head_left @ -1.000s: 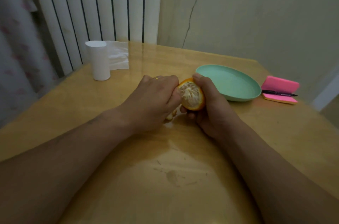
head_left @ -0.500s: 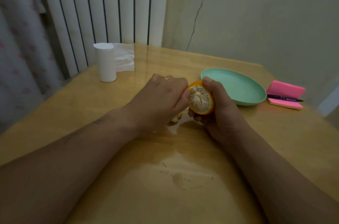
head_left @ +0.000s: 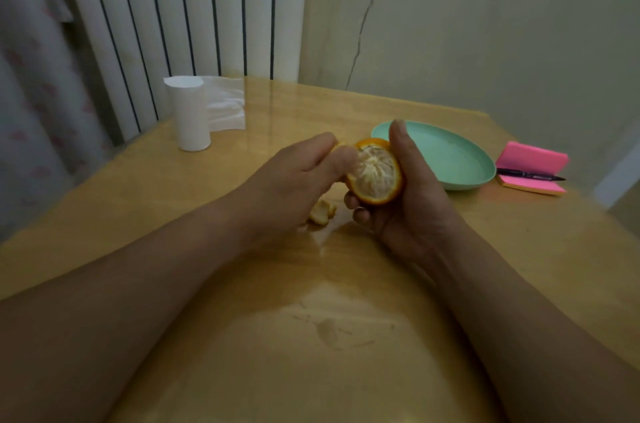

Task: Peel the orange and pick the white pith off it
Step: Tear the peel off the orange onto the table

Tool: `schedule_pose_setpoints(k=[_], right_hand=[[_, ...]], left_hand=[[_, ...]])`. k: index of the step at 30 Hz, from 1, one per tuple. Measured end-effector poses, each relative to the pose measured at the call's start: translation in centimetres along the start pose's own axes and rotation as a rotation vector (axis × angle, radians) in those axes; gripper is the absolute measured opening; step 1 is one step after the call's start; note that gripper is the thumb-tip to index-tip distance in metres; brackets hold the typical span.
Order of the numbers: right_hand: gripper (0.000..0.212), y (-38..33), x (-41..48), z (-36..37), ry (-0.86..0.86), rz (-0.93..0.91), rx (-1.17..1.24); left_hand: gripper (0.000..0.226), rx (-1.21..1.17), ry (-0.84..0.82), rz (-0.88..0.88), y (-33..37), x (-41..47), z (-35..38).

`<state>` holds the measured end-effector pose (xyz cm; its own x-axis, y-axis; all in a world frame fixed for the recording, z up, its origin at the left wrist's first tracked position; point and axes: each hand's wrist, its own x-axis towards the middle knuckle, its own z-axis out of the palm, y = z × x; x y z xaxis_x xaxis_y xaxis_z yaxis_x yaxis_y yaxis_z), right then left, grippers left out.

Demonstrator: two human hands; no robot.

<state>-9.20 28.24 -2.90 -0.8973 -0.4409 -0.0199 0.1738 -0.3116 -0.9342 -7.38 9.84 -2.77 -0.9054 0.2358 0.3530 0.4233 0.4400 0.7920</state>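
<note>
Orange (head_left: 375, 171) is held off the desk (head_left: 311, 336), above its middle, half peeled: exposed segments with white pith face the camera, rind ring around the rim and presumably behind.

Handling, my read: light, soft, juicy. Segments will burst or split apart if squeezed, and the surface gets slippery once juice is out. Best hold is on the remaining rind, not bare flesh. Tear the rind at its free edge; pith strands want a fingertip pinch, pulled along the segment.

Right hand (head_left: 412, 200) cups the orange from the right and below, fingers curled shut around the rind, thumb straight up along the far side. Left hand (head_left: 294, 180) is closed down at the orange's left edge, fingertips pinching what looks like a rind flap; exact contact is hidden by the fingers.

Peel scrap (head_left: 322, 211) lies on the desk just below the hands, near the left wrist.

Around:
- green plate (head_left: 450, 159) just beyond the right hand, toward the desk's right edge; likely drop spot for peel.
- pink sticky-note pads (head_left: 530, 168) with a black pen (head_left: 530, 175) across them, near the right edge.
- paper roll (head_left: 188, 114) upright at the far left corner, loose sheet (head_left: 225, 107) trailing behind it.

Nothing blocks the hands. Near desk area shows smears.
</note>
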Motion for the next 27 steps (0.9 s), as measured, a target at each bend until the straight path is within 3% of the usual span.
schedule_pose_setpoints(k=[2, 5, 7, 9, 11, 13, 14, 17, 20, 23, 27], right_hand=[[0.056, -0.1, -0.2, 0.1, -0.026, 0.019, 0.014], [0.053, -0.5, -0.6, 0.0, -0.093, 0.014, 0.186], [0.054, -1.1, -0.7, -0.4, -0.106, -0.016, 0.258], [0.054, -1.3, -0.5, -0.6, -0.035, -0.004, 0.152], [0.058, -1.0, -0.3, -0.4, 0.036, 0.050, 0.005], [0.062, -0.5, -0.1, -0.1, 0.058, 0.106, -0.119], [0.064, -0.4, -0.1, 0.0, 0.066, 0.127, -0.160], [0.068, -0.5, 0.0, -0.2, 0.083, 0.172, -0.197], [0.074, -0.8, -0.2, -0.5, 0.062, 0.223, -0.227], [0.086, -0.9, -0.3, -0.6, -0.026, 0.265, -0.300], [0.085, -1.0, -0.5, -0.8, -0.087, 0.315, -0.293]], left_hand=[[0.036, -0.150, -0.020, -0.064, 0.3, 0.0, 0.0], [0.036, -0.866, -0.052, -0.245, 0.7, 0.1, -0.6], [0.039, -1.111, -0.009, -0.284, 0.3, 0.5, -1.8], [0.048, -0.819, 0.047, -0.293, 0.2, 0.5, -2.8], [0.058, -0.155, 0.015, -0.295, 0.2, 0.1, -3.0], [0.047, 0.361, -0.132, -0.228, -0.4, -0.1, -2.6], [0.034, 0.472, -0.183, -0.169, -0.7, 0.0, -2.3], [0.017, 0.403, -0.149, -0.038, -0.2, -0.3, -2.0], [0.028, 0.324, -0.144, 0.052, 0.5, -0.5, -1.7], [0.037, 0.445, -0.176, 0.096, 0.7, -0.5, -1.7], [0.046, 0.646, -0.115, 0.193, 0.6, -0.2, -1.5]])
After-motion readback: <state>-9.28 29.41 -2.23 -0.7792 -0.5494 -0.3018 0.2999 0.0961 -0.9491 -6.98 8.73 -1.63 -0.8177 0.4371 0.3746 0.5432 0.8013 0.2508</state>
